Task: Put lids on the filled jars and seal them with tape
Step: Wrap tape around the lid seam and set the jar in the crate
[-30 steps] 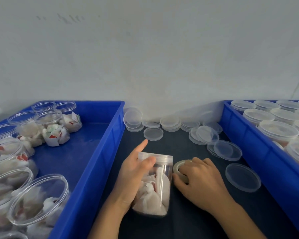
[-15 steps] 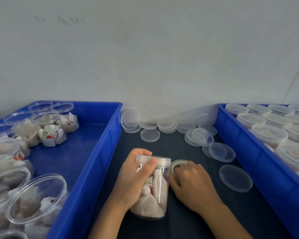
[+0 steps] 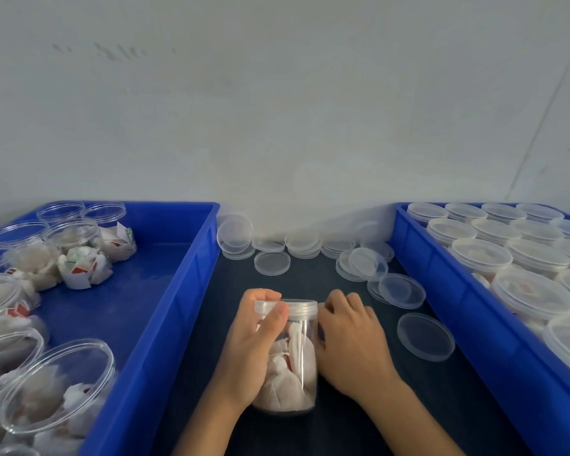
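Observation:
A clear jar [image 3: 293,366] filled with white sachets stands upright on the dark table between two blue bins. A clear lid [image 3: 301,307] sits on its mouth. My left hand [image 3: 254,350] grips the jar from the left, thumb across the lid's edge. My right hand [image 3: 352,340] presses against the jar's right side just under the lid, fingers curled over the tape roll, which is almost entirely hidden beneath them.
The left blue bin [image 3: 178,297] holds several open filled jars [image 3: 56,383]. The right blue bin [image 3: 441,291] holds several lidded jars [image 3: 533,294]. Loose lids [image 3: 272,263] lie stacked along the wall, and one single lid [image 3: 425,337] lies right of my right hand.
The jar has gone from tilted to upright. My left forefinger has curled down onto the lid. My right hand slid with the tape roll up against the jar, hiding the roll.

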